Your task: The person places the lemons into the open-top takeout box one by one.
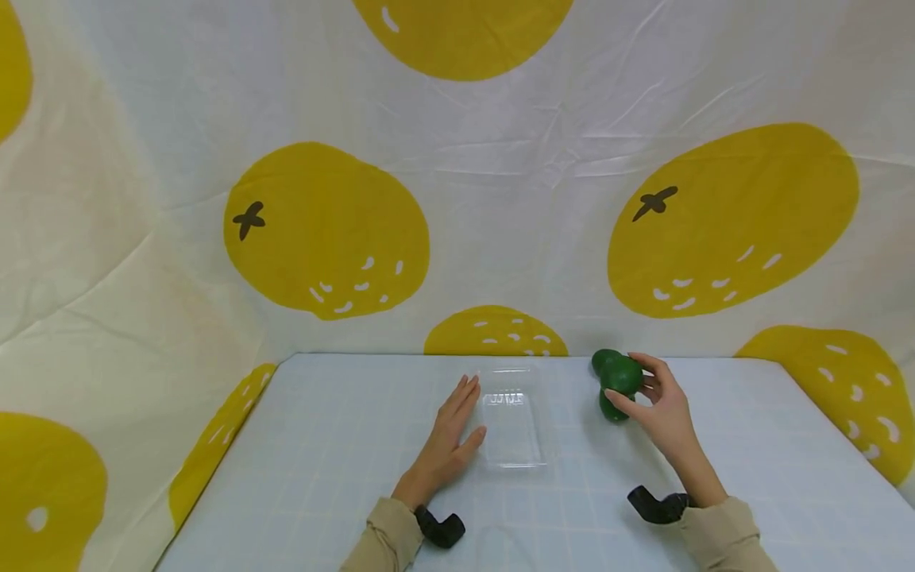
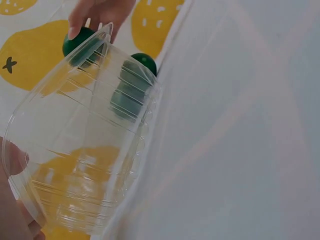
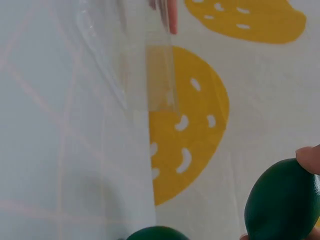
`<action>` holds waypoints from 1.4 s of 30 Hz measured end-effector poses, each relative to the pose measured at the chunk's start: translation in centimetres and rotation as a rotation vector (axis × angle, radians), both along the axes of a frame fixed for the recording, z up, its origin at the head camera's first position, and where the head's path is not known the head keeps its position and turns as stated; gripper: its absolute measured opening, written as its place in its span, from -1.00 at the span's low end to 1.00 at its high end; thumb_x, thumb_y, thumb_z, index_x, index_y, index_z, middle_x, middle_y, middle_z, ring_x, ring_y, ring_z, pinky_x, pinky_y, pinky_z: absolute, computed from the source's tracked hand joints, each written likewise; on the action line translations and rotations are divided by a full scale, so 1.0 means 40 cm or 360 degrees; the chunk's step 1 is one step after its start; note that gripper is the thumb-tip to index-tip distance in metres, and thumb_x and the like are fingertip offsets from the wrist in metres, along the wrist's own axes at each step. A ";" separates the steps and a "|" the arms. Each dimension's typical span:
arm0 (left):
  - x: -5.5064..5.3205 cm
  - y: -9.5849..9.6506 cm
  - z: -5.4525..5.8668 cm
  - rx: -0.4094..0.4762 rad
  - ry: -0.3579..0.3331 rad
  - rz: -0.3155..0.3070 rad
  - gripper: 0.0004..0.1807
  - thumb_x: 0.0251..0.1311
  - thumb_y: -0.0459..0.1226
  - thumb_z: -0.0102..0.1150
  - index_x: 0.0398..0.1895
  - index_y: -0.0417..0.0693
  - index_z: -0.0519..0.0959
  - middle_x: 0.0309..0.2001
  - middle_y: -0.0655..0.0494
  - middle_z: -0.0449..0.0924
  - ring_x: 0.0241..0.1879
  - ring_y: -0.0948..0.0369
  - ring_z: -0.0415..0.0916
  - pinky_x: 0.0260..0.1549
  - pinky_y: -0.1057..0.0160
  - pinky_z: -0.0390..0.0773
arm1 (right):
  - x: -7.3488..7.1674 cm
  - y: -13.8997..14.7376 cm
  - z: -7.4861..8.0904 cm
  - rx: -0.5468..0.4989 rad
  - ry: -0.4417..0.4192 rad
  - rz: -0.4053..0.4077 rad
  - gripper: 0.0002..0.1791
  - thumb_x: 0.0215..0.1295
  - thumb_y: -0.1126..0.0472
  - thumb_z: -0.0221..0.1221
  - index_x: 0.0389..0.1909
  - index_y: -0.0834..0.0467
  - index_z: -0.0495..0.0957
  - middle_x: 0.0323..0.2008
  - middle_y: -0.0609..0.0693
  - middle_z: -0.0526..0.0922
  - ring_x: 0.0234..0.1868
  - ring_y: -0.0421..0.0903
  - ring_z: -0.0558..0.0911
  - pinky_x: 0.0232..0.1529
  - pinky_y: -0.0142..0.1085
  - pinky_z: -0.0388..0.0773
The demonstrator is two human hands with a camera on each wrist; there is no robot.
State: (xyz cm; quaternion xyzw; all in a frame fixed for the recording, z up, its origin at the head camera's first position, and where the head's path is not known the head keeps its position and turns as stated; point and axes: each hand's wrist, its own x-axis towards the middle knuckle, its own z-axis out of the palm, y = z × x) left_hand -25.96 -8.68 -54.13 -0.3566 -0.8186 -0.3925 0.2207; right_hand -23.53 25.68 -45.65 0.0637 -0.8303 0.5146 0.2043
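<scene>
My right hand [image 1: 666, 409] pinches a glossy, dark green, egg-shaped fruit [image 1: 620, 375] between thumb and fingers. In the right wrist view the held fruit [image 3: 280, 202] shows a smooth skin. Two similar green fruits sit on the table: a far one [image 1: 603, 359] partly hidden behind the held one, and a nearer one [image 1: 612, 408] below it. A clear plastic container [image 1: 546, 464] stands at mid-table. Beside its left wall lies my left hand [image 1: 450, 433], fingers stretched out and thumb spread along the side. The left wrist view shows the container's ridged wall [image 2: 75, 195] close up.
A pale checked cloth covers the table [image 1: 322, 477]. Right behind it hangs a white curtain [image 1: 515, 222] printed with large yellow fruits, which also runs down both sides. Black devices are strapped to both wrists, below the hands.
</scene>
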 end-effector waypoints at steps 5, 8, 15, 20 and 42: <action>0.003 -0.003 0.001 -0.0010 0.0011 0.0016 -0.31 0.36 -0.20 -0.01 0.47 -0.39 0.16 0.52 -0.18 0.07 0.50 -0.16 -0.07 0.47 0.06 -0.08 | -0.026 -0.070 0.016 -0.0083 -0.0043 0.0083 -0.18 0.14 0.25 0.42 0.40 0.19 0.25 0.29 0.17 0.38 0.06 -0.16 0.46 0.01 -0.68 0.37; 0.003 -0.002 0.002 -0.0003 0.0007 0.0010 -0.31 0.37 -0.20 -0.01 0.47 -0.38 0.16 0.52 -0.19 0.07 0.50 -0.17 -0.08 0.47 0.06 -0.09 | -0.040 -0.112 0.025 -0.0142 -0.0042 0.0139 -0.18 0.14 0.25 0.42 0.40 0.16 0.26 0.28 0.16 0.39 0.11 -0.04 0.49 0.02 -0.65 0.40; 0.003 0.003 0.004 -0.0006 -0.0041 0.0005 -0.30 0.35 -0.20 0.00 0.47 -0.38 0.17 0.52 -0.18 0.07 0.52 -0.14 -0.11 0.47 0.01 -0.09 | -0.071 -0.208 0.026 -0.0229 -0.0049 0.0251 -0.19 0.12 0.25 0.43 0.37 0.23 0.28 0.30 0.12 0.37 0.10 0.06 0.49 0.03 -0.62 0.43; 0.004 0.004 0.009 -0.0034 -0.0111 0.0024 -0.29 0.34 -0.19 0.01 0.50 -0.28 0.15 0.54 -0.09 0.04 0.54 -0.06 -0.15 0.46 -0.06 -0.06 | -0.094 -0.277 0.007 -0.0265 -0.0089 0.0321 -0.21 0.10 0.22 0.45 0.34 0.22 0.31 0.28 0.13 0.40 0.10 0.10 0.51 0.19 -0.28 0.48; 0.008 0.005 0.015 -0.0086 -0.0155 0.0042 -0.26 0.27 -0.21 0.04 0.51 -0.27 0.15 0.55 -0.02 0.03 0.54 -0.02 -0.13 0.43 -0.10 0.02 | -0.106 -0.382 -0.066 0.0256 -0.0089 0.0301 -0.20 -0.02 0.31 0.49 0.26 0.32 0.34 0.20 0.27 0.44 0.11 0.19 0.52 0.07 0.06 0.56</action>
